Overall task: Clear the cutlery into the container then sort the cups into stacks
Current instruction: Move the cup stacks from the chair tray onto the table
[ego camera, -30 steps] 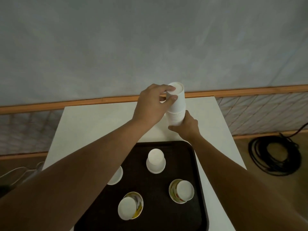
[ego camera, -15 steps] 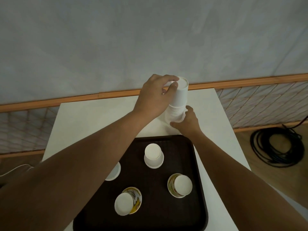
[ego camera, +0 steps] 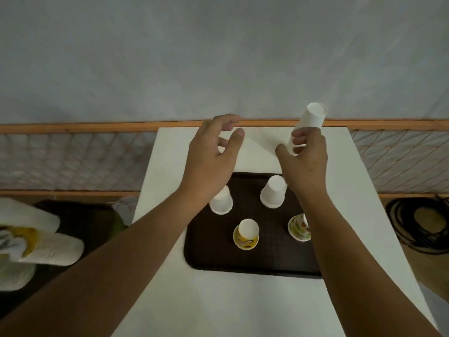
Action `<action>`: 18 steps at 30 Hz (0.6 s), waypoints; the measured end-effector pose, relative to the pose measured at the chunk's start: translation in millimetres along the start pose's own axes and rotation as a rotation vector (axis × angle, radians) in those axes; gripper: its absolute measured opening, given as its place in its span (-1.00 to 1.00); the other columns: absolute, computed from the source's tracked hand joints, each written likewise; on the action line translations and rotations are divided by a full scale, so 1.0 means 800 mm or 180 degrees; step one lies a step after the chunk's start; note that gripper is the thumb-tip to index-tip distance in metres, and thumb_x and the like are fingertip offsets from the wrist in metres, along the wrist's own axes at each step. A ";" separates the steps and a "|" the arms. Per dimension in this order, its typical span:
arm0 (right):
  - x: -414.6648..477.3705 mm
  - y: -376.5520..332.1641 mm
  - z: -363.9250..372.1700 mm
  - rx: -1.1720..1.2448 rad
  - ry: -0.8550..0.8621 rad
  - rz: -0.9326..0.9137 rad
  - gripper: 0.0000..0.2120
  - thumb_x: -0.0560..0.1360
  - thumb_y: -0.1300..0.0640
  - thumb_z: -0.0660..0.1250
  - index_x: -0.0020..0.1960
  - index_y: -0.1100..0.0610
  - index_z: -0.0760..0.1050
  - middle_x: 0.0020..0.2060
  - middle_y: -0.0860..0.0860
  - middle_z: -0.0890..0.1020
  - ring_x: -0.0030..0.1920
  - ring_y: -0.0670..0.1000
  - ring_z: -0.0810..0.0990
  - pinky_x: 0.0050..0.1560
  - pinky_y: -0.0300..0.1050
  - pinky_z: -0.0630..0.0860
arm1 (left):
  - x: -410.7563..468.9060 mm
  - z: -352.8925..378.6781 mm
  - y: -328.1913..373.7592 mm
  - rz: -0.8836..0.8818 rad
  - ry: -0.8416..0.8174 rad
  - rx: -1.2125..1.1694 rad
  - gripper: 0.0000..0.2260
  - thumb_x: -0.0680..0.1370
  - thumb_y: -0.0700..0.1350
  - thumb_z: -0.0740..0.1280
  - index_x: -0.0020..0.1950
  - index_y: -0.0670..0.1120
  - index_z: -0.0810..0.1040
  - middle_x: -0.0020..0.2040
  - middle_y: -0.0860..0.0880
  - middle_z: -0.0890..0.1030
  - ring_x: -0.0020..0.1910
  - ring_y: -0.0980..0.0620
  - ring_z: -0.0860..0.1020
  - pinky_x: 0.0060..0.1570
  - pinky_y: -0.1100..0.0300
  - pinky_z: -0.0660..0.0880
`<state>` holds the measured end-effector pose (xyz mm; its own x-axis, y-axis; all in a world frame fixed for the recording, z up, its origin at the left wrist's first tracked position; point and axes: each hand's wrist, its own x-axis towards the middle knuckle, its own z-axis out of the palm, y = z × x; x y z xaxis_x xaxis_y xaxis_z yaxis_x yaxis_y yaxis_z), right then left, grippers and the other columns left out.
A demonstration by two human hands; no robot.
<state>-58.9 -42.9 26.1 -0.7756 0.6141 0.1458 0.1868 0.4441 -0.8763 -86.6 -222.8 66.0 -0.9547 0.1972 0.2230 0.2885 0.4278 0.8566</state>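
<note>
White rectangular table (ego camera: 243, 307), a dark round-cornered tray (ego camera: 213, 259) flat on its far half, apart from every edge.

Both bare forearms reach forward. The left hand (ego camera: 211, 154) hovers palm down, fingers spread and loosely curved, holding nothing. The right hand (ego camera: 306, 158) curls thumb and fingers round the lower part of a cup stack (ego camera: 311, 117).

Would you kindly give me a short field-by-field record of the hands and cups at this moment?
left hand: open, fingers spread, holds nothing, above the table
right hand: grips the white cup stack near its base
white cup stack: upside down, tilted, over the table's far end
tray: dark, on the table, carries two white cups and two patterned cups, all upside down
</note>
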 end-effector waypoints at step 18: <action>-0.360 -0.114 0.356 0.0004 -0.2660 -0.0134 -0.41 0.47 0.14 0.50 0.43 0.05 0.35 0.29 -0.01 0.52 0.27 0.00 0.53 0.11 -0.21 0.45 | -0.197 -0.411 -0.201 -0.0236 0.0598 0.2087 -0.68 0.54 -0.05 0.41 0.29 0.03 0.58 0.22 -0.03 0.54 0.14 -0.08 0.54 0.15 0.04 0.52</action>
<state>-24.6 -446.1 -67.2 -0.9737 -0.0891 -0.2096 0.1474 0.4547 -0.8783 -7.1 -612.8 46.0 -0.9531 0.0157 0.3021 0.1502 0.8915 0.4273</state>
